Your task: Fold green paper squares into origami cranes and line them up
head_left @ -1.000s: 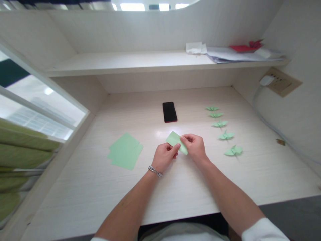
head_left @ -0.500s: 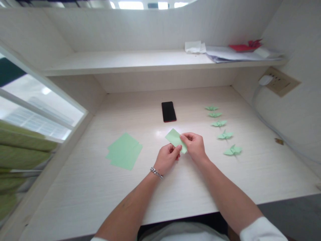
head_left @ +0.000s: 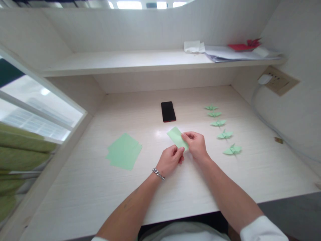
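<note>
Between my two hands is a green sheet of paper (head_left: 176, 135), folded to a narrow rectangle and held at a slant above the desk. My left hand (head_left: 171, 158), with a chain bracelet at the wrist, pinches its lower end between thumb and curled fingers. Thumb and fingers of my right hand (head_left: 197, 144) grip the right edge. To the left lies a loose stack of green paper sheets (head_left: 125, 150). On the right, several green paper cranes stand in a row, the nearest paper crane (head_left: 233, 150) beside my right forearm.
A black phone (head_left: 168, 111) lies on the desk (head_left: 100, 194) beyond my hands. Above runs a shelf (head_left: 120, 62) with papers (head_left: 225, 55) and a red folded piece (head_left: 253, 42). A white plug and its cable (head_left: 263, 118) are at the right wall. A curtain (head_left: 22, 160) hangs left.
My left hand has shifted slightly to the right along the folded paper's lower end. The paper has moved a little right and up, still in both hands.
</note>
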### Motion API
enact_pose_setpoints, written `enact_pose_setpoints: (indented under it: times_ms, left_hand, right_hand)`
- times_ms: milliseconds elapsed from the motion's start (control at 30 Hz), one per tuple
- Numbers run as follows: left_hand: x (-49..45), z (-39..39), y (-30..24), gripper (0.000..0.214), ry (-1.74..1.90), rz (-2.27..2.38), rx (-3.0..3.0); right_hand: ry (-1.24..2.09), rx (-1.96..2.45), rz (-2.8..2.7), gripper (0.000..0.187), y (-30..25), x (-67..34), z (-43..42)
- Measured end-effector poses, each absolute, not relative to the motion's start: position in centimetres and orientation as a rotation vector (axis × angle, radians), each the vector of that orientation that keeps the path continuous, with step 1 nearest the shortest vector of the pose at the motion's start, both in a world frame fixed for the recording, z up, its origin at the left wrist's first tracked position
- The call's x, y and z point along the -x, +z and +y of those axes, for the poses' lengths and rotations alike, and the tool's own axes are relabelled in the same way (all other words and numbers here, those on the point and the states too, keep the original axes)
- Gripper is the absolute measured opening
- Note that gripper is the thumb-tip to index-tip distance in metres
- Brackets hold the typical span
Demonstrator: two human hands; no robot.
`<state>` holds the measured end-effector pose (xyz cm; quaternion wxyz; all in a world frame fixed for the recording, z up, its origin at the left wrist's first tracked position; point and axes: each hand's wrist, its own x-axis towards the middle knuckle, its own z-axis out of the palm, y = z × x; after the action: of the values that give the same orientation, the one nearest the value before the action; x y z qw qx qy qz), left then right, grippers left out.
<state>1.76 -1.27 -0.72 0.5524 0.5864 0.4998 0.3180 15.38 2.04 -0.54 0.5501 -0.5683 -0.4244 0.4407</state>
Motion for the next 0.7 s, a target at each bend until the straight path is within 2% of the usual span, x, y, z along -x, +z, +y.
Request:
enact_pose_setpoints:
  times_ms: [167,267,567,700]
  left_hand:
    - [-1.8,-1.6,-0.6,0.038,0.648,1.099,-1.427]
    - [-1.8,-1.3,-0.5,0.033,0.748,1.050,-1.263]
    - [-1.0,-0.3,-0.7,0.033,0.935,1.069,-0.951]
    - [-0.8,-0.2,-0.5,0.036,0.976,1.110,-0.906]
  right_hand:
    - [0.983,1.350,-0.946,0.030,-0.4,-16.2,2.4]
    - [1.021,1.343,-0.958,0.031,-0.3,-15.9,2.2]
    - [1.437,1.269,-0.783,0.044,0.9,-16.3,2.4]
    - [1.432,1.274,-0.931,0.047,1.0,-17.0,2.3]
